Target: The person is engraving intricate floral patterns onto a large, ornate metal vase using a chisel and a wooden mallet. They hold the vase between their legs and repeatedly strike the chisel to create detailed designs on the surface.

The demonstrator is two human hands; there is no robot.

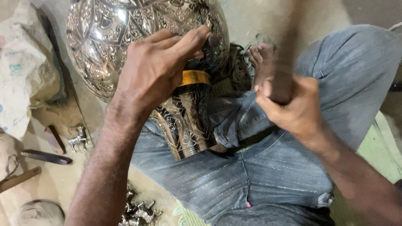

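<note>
A large engraved metal vase (104, 37) with dark and silver floral patterns lies across my lap, its neck (186, 121) toward me, a brass-coloured band (194, 77) around the neck. My left hand (157, 67) presses on the vase where body meets neck, seemingly pinching a small tool whose tip (213, 40) shows at the fingertips. My right hand (293, 109) grips a wooden handle (284, 62), blurred by motion, raised to the right of the vase. My bare foot (261, 62) rests beside the vase.
I sit cross-legged in blue jeans (259, 167). On the dusty floor at left lie a small metal animal figure (78, 139), a dark blade tool (46, 157), a wooden handle (19, 179) and a white sack (21, 67). Several small metal figures (138, 211) lie near my knee.
</note>
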